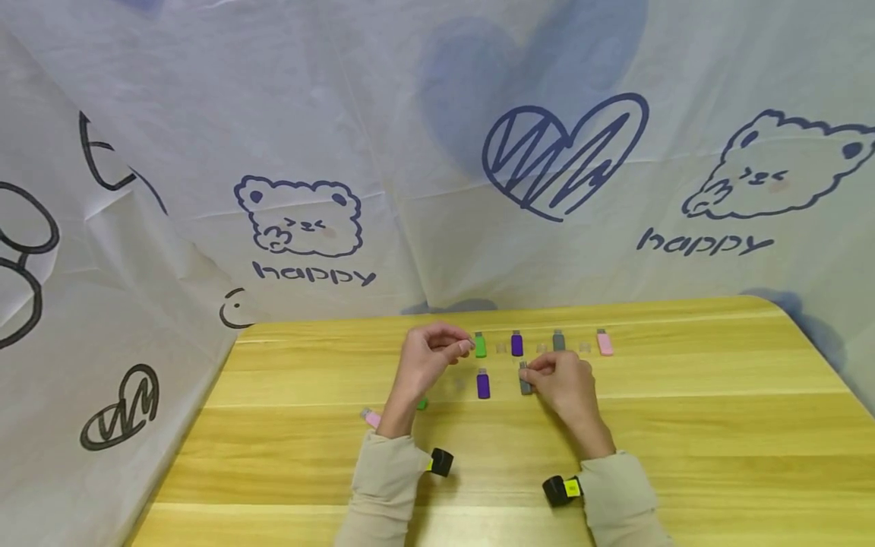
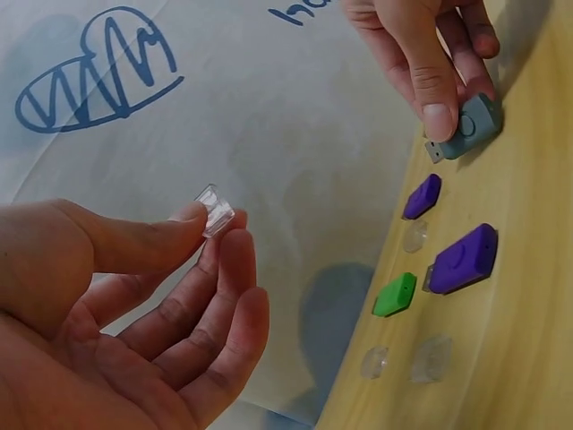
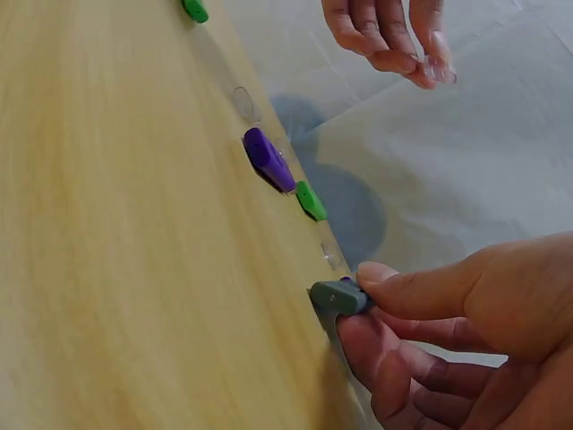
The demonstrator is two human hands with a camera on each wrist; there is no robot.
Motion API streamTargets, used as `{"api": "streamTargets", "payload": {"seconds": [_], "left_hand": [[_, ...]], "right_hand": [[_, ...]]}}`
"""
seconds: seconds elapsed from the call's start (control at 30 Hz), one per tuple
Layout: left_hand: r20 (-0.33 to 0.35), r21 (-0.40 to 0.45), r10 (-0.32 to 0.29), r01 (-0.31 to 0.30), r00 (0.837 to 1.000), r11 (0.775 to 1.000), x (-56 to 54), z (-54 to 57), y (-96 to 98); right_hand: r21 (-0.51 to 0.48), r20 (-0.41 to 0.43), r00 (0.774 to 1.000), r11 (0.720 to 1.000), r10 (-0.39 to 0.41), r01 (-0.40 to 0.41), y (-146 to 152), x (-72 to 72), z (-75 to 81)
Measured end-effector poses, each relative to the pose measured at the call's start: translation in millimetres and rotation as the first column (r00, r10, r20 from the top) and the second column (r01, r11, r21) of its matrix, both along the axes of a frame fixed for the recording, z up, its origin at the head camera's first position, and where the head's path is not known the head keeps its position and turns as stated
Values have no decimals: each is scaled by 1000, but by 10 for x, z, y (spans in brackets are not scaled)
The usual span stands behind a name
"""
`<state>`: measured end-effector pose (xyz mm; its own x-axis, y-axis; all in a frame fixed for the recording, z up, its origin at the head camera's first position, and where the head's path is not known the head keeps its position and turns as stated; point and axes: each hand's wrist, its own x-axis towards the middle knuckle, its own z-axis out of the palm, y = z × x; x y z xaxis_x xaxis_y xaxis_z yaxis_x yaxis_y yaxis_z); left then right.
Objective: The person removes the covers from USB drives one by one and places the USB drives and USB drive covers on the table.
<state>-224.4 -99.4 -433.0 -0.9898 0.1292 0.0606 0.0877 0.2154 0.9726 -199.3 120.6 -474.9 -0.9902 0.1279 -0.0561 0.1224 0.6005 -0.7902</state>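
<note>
Between thumb and forefinger, my left hand (image 1: 431, 361) pinches a small clear plastic cap (image 2: 215, 212), held above the table near the green USB stick (image 1: 481, 346) of the back row. My right hand (image 1: 563, 384) pinches a grey USB stick (image 2: 474, 125) by its sides, its metal plug pointing away from me. A purple USB stick (image 1: 483, 384) lies to the left of the grey one. The back row continues with another purple stick (image 1: 516, 344), a second grey stick (image 1: 559, 340) and a pink stick (image 1: 604, 343).
Clear caps (image 2: 432, 358) lie among the sticks on the wooden table (image 1: 718, 410). Another pink stick (image 1: 371, 417) and a green one (image 1: 421, 404) are partly hidden by my left forearm. A white printed cloth (image 1: 424, 152) hangs behind the table.
</note>
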Motion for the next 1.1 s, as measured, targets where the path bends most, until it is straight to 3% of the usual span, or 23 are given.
{"api": "streamTargets", "payload": {"seconds": [0.27, 0.67, 0.8, 1.0, 1.1], "left_hand": [[-10, -81, -62, 61, 998, 995, 13, -49, 113], [5, -272, -116, 113, 993, 956, 18, -121, 254], [-15, -380, -155, 138, 988, 915, 8, -180, 317], [-53, -556, -293, 216, 955, 803, -43, -210, 440], [-39, -618, -317, 227, 948, 753, -70, -206, 494]], "right_hand": [[64, -5, 1000, 998, 10, -10, 26, 12, 5], [103, -57, 998, 995, 17, -11, 31, 46, 84], [61, -65, 998, 998, 17, -13, 135, 57, 193], [-52, -56, 998, 999, -1, -1, 506, 118, 396], [-78, -62, 997, 997, -35, 31, 755, 157, 470]]}}
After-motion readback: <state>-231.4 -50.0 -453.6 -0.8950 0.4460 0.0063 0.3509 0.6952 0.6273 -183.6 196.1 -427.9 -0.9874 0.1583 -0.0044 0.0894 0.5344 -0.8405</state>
